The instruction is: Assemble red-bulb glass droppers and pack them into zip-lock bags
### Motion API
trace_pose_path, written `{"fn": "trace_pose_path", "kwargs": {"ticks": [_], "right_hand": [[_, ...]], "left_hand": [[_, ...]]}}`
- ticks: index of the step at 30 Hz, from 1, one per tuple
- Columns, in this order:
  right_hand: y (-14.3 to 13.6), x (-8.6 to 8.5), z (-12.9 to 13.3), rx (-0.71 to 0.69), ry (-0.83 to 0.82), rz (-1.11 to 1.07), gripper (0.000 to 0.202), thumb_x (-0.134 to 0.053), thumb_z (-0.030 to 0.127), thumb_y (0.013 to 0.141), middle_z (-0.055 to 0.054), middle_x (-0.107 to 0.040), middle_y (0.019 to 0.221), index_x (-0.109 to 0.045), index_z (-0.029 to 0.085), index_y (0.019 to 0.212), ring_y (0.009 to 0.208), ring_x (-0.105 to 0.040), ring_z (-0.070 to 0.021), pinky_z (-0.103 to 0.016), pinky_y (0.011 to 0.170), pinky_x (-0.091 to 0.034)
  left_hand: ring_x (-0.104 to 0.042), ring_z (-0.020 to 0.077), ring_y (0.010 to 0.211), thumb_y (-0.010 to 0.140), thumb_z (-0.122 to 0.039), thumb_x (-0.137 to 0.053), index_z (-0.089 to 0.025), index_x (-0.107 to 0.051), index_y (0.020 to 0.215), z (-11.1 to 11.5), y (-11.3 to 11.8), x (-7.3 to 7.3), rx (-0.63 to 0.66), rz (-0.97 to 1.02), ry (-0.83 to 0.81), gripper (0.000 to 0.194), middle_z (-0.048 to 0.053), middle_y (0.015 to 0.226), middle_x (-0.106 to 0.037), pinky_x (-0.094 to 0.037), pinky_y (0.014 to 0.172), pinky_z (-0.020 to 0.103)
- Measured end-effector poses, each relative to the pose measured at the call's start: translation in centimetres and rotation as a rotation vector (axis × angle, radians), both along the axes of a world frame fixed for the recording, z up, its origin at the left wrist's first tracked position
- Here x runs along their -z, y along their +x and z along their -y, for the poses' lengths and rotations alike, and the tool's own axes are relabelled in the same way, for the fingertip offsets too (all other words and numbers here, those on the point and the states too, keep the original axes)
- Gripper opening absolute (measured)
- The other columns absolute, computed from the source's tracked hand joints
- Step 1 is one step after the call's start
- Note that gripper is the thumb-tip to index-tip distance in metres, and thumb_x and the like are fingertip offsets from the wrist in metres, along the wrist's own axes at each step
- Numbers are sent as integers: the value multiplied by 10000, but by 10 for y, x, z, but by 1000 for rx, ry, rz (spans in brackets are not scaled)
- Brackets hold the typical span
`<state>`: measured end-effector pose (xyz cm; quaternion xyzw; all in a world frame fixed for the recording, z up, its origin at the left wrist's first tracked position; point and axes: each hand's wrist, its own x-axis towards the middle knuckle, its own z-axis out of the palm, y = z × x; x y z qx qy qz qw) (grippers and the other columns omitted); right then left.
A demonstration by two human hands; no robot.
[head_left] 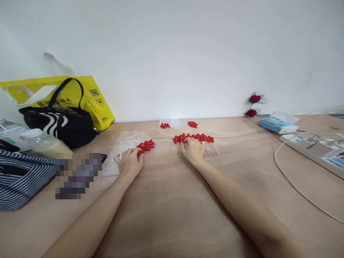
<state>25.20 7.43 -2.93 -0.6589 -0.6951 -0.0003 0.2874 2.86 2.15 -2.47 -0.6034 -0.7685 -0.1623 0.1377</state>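
My left hand (130, 162) rests at the edge of a small heap of red caps (146, 144), its fingertips touching the nearest ones and its outer fingers spread. Beneath that hand lie clear plastic bags (111, 163). To the right of the heap is a row of thin whitish sticks (161, 147) without caps. Farther right, thin clear sticks with red caps (208, 138) lie side by side, caps pointing away from me. Over the left part of this row my right hand (194, 148) is closed, fingers curled on a red-capped stick; its fingertips are partly hidden.
Near the wall a clear bag (178, 123) lies between two small groups of red caps. On the left are a phone (83, 175), a bottle (44, 143), a black bag (61, 125) and a yellow bag (100, 104). A tissue pack (278, 124) and power strip (319, 152) with cable are at right.
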Motion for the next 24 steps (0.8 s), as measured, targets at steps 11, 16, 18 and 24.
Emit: {"fn": "trace_pose_path", "kwargs": {"ticks": [11, 16, 18, 24], "right_hand": [[-50, -7, -2, -76, -134, 54, 306, -449, 360, 777, -136, -647, 847, -665, 144, 788, 842, -537, -237, -408, 801, -232], [-60, -4, -9, -62, -178, 55, 233, -487, 272, 739, -153, -654, 823, -665, 125, 775, 827, -555, -248, -429, 821, -223], [-61, -4, -9, -62, -180, 55, 211, -492, 245, 731, -152, -655, 818, -662, 125, 764, 826, -557, -250, -429, 820, -228], [-37, -6, 5, -101, -93, 42, 230, -436, 240, 784, -155, -625, 892, -618, 106, 825, 883, -528, -253, -395, 795, -284]], "left_hand": [[-560, 229, 837, 810, -198, -396, -193, -584, 922, 16, 15, -1, 175, -115, 146, 218, 77, 897, -618, -205, 876, 453], [-562, 213, 879, 814, -152, -392, -184, -599, 919, 24, 35, 5, 323, -12, 166, 234, 98, 945, -592, -257, 821, 405], [-559, 214, 899, 816, -157, -397, -183, -598, 898, 25, 38, 7, 365, 35, 164, 219, 101, 966, -595, -272, 794, 389], [-588, 194, 811, 812, -212, -447, -205, -560, 853, 30, 42, 8, 446, 148, 93, 120, 26, 846, -664, -244, 831, 410]]}}
